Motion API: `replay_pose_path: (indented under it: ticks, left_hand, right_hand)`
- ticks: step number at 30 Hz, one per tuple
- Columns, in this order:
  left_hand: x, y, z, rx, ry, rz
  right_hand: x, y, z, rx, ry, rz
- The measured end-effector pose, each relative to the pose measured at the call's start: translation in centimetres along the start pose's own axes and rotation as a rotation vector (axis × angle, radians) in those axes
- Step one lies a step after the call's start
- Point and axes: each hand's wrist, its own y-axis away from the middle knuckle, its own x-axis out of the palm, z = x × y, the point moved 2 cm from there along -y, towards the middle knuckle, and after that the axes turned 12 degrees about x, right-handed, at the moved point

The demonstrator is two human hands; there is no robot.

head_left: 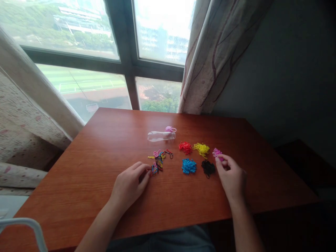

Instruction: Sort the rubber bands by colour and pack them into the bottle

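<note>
My left hand (131,181) rests at the near-left edge of a mixed pile of small coloured rubber bands (159,160). Its thumb and index finger are pinched together there; what lies between them is too small to make out. On the right, my right hand (231,175) is at the pink rubber bands (217,152), thumb and index finger closed at the pile's near edge. Whether a band is between those fingertips is hidden. Beside it lie separate piles of black rubber bands (208,168), yellow rubber bands (202,149), red rubber bands (185,148) and blue rubber bands (189,166).
A clear plastic bottle (160,136) lies on its side behind the piles, with a pink cap with a loop (170,129) beside it. The brown wooden table (105,140) reaches back to a window. Curtains (207,63) hang on both sides. A white curved bar (23,221) stands at lower left.
</note>
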Motion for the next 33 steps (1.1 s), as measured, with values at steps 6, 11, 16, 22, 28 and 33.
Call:
replay_pose_path:
  ticks: [6, 11, 16, 22, 28, 33]
  left_hand:
    - [-0.1, 0.0, 0.1, -0.001, -0.007, 0.007]
    - [0.0, 0.1, 0.2, -0.002, -0.014, 0.008]
    - [-0.1, -0.1, 0.1, 0.006, -0.014, -0.009]
    - [-0.2, 0.0, -0.1, 0.01, -0.008, -0.01]
    - [-0.2, 0.1, -0.2, 0.019, -0.012, -0.011]
    - [-0.2, 0.3, -0.4, 0.024, -0.011, -0.001]
  right_hand:
    - [-0.5, -4.4, -5.1, 0.117, 0.103, -0.008]
    - [0.4, -5.1, -5.3, 0.095, 0.126, 0.034]
    - [-0.2, -4.2, -4.0, 0.088, 0.111, -0.007]
    - [-0.1, 0.5, 0.4, -0.021, -0.042, 0.012]
    - [3.3, 7.3, 4.6, -0.175, -0.196, 0.265]
    - [5.3, 10.5, 6.4, -0.254, -0.187, 0.419]
